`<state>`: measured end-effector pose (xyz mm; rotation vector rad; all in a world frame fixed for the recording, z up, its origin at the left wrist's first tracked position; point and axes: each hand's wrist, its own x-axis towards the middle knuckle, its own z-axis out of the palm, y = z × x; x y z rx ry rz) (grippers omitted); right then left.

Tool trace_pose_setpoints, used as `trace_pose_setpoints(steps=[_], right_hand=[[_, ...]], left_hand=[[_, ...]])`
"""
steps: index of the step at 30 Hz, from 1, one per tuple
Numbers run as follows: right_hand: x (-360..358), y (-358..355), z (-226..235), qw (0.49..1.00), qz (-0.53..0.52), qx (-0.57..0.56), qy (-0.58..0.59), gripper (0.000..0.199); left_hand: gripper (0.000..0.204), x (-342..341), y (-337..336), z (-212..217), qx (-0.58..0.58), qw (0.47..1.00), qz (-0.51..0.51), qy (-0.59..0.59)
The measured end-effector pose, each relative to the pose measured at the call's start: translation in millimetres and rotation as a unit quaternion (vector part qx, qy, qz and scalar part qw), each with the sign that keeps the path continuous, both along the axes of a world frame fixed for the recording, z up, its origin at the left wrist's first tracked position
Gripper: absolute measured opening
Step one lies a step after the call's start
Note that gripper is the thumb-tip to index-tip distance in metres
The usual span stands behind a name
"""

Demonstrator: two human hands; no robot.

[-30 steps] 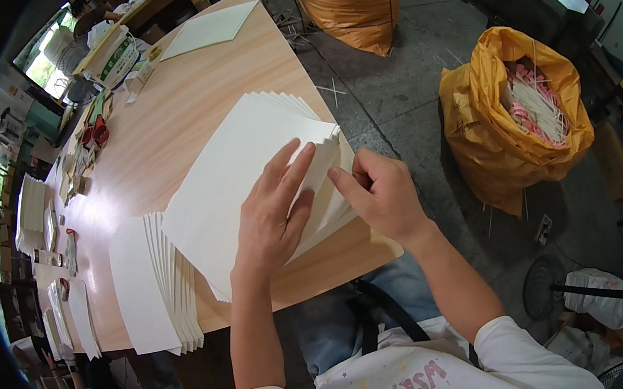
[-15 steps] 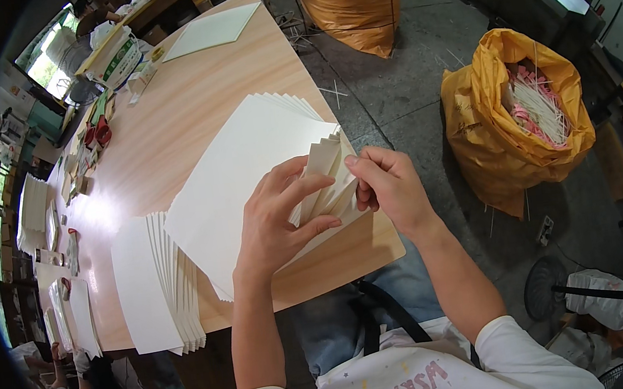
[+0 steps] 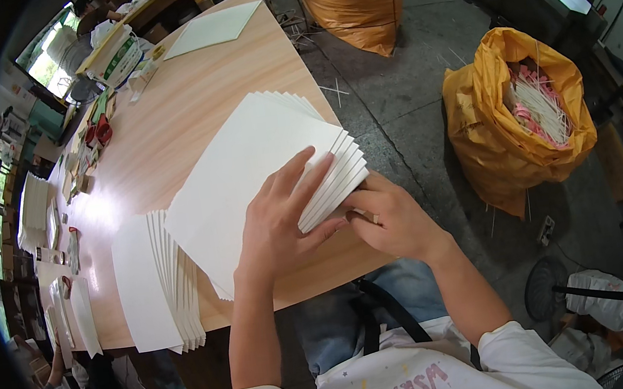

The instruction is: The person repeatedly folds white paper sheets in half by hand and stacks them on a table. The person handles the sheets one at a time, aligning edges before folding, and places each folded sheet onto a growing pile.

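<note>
A fanned stack of white sheets (image 3: 231, 173) lies at the table's near right corner, its right edges stepped one below another. My left hand (image 3: 275, 214) rests on the stack, fingers stretched out across the stepped edges and thumb at the near edge. At the right corner my right hand (image 3: 396, 219) is closed, with bent fingers gripping at the sheets' edge; part of them is hidden under the stack. To the left lies a second fanned stack of white sheets (image 3: 147, 284), jutting over the near table edge and touching the first.
The wooden table (image 3: 159, 155) bears red-handled scissors (image 3: 99, 133), more white stacks (image 3: 35, 213) and a pale board (image 3: 214, 31). Right, on the floor, stands an open yellow sack (image 3: 473, 116) of white and pink strips. A fan (image 3: 545, 289) is behind it. Other people sit left.
The sheets' right edges were bent up between my hands; now they lie flat in steps. My right hand has moved down and toward me, and the left hand's fingers have straightened over the sheets.
</note>
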<state>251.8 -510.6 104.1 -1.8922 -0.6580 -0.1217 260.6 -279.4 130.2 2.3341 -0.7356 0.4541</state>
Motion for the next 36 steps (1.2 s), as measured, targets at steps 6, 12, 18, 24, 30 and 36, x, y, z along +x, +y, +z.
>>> trace_pose_setpoints(steps=[6,12,18,24,30,36], right_hand=[[1,0,-1,1.000,0.003,-0.008,-0.011,0.022],[1,2,-1,1.000,-0.002,-0.004,-0.001,0.024],[0,3,-7,0.999,-0.027,0.028,-0.011,0.020],[-6,-9,-13,0.971,-0.235,-0.033,0.041,0.022],[5,-19,15,0.972,-0.170,-0.155,0.043,0.042],[14,16,15,0.985,-0.157,0.012,0.073,0.038]], left_hand=[[0.061,1,3,-2,0.078,0.997,0.001,-0.018],[0.059,2,0,-5,0.081,0.996,0.019,-0.024],[0.058,2,-3,-5,0.087,0.994,0.040,-0.051],[0.059,1,-1,-1,0.081,0.996,0.015,-0.035],[0.059,-5,-1,2,0.051,0.998,0.023,0.001],[0.054,1,-1,-8,-0.034,0.999,0.012,-0.016]])
